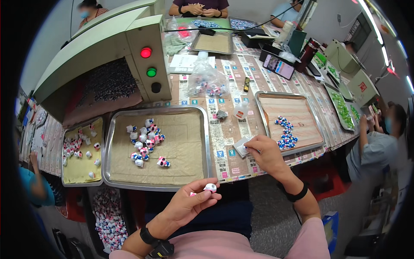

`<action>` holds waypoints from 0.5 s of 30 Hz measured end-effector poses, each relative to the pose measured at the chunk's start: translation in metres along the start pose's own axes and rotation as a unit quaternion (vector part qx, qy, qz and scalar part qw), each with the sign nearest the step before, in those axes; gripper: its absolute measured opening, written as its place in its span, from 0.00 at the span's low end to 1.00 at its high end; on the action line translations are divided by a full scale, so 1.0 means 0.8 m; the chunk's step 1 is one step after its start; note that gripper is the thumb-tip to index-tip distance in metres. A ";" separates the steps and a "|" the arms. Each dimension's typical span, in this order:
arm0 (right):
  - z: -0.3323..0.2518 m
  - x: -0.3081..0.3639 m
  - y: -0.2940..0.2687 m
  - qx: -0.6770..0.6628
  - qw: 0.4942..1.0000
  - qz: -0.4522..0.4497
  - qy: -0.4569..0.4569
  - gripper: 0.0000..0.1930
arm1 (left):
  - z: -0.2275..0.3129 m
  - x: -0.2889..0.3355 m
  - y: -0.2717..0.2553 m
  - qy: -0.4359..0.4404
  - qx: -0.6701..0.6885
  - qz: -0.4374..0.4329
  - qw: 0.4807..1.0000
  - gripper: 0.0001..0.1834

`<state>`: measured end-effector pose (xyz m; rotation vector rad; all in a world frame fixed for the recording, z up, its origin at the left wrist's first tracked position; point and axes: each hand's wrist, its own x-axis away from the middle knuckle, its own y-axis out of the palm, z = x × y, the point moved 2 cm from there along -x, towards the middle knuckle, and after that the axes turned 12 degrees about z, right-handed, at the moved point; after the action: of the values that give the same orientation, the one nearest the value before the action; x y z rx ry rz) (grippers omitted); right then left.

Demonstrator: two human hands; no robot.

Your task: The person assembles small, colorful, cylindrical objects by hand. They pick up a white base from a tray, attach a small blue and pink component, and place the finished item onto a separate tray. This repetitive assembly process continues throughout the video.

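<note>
My left hand (pixel 189 203), near the table's front edge, is closed round a small white toy head (pixel 210 187) with a dark spot; a bit of pink shows by the thumb. My right hand (pixel 269 157) pinches over a small white square pad (pixel 240 147); what is between its fingertips, if anything, is too small to make out. To its right, a metal tray (pixel 302 101) with peach lining holds a cluster of small blue-and-white toy parts (pixel 286 134). Left of my hands, a large lined tray (pixel 185 155) carries several pink, white and blue toy figures (pixel 146 142).
A pale machine (pixel 142 26) with red and green lights stands at the left. Beyond the pad are a small white bottle (pixel 240 110), a grey lump (pixel 221 115) and a bag of figures (pixel 209 82). A yellow-lined tray (pixel 82 151) sits far left. Co-workers sit around the table.
</note>
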<state>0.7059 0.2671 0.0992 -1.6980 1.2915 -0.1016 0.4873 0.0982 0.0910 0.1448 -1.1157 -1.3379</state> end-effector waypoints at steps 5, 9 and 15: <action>-0.002 0.004 -0.008 -0.012 1.000 0.026 0.013 0.07 | -0.006 -0.006 0.003 -0.017 0.016 -0.038 0.999 0.17; -0.040 0.010 -0.020 -0.130 0.986 -0.002 0.105 0.08 | -0.008 -0.008 0.008 -0.007 0.000 -0.002 1.000 0.17; -0.080 0.052 -0.015 -0.341 0.915 -0.039 0.212 0.10 | -0.011 -0.012 0.012 0.000 0.011 0.001 1.000 0.17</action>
<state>0.6959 0.1941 0.1231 -2.4201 1.7055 -0.0713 0.5015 0.1047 0.0871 0.1592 -1.1311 -1.3231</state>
